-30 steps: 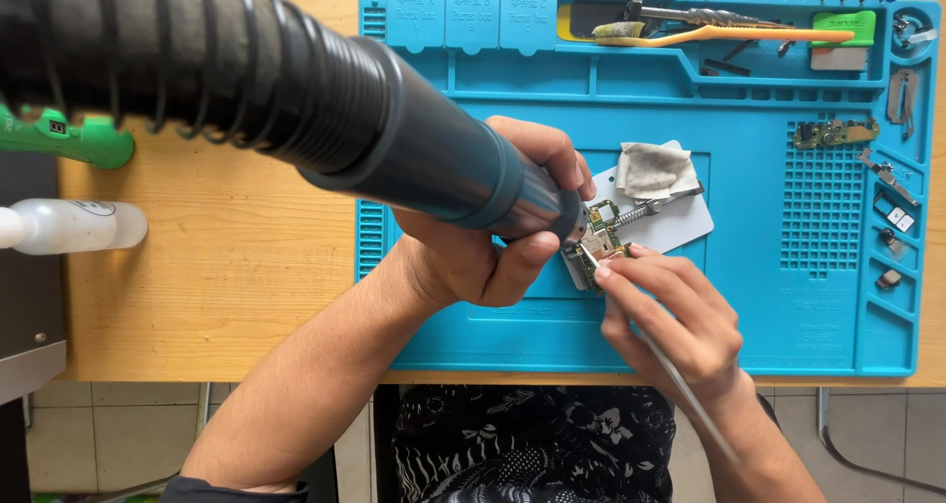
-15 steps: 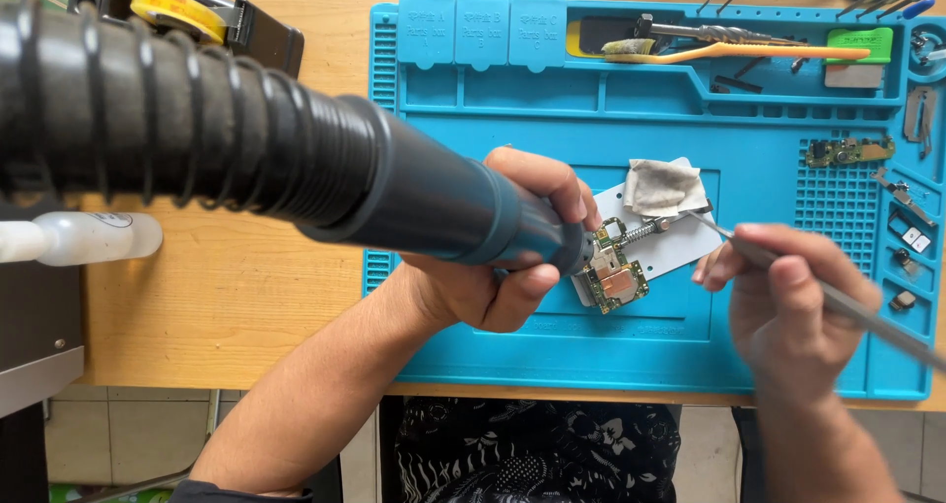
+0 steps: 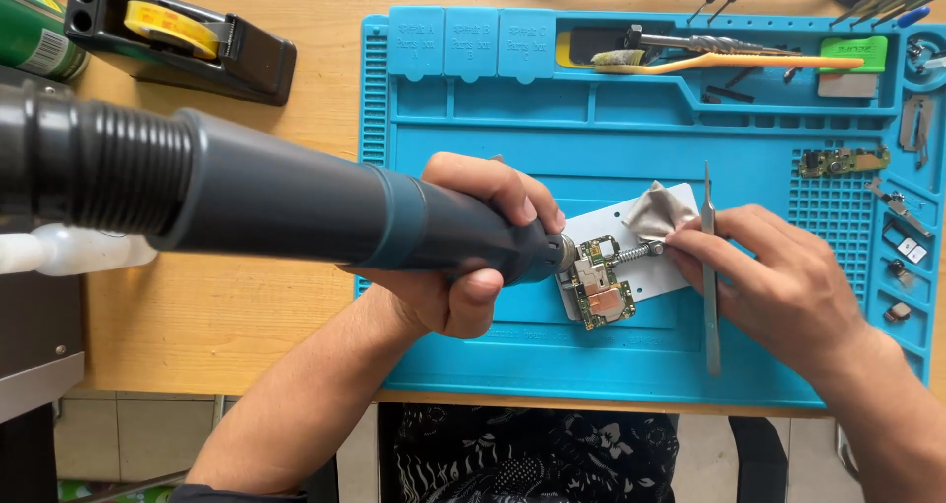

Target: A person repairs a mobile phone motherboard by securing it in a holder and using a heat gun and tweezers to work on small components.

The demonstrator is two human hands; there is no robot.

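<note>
Nozzle tip behind left hand

Bare blue mat lies open below the circuit board; the hot-air gun blocks its left side.

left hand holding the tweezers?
No. The left hand grips the hot-air gun handle; the tweezers are in the right hand.

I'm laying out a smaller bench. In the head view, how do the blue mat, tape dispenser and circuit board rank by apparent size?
1. Blue mat, by far the largest.
2. Tape dispenser.
3. Circuit board, smallest, partly hidden by the hot-air tool, which looms large only from nearness to the camera.
</note>
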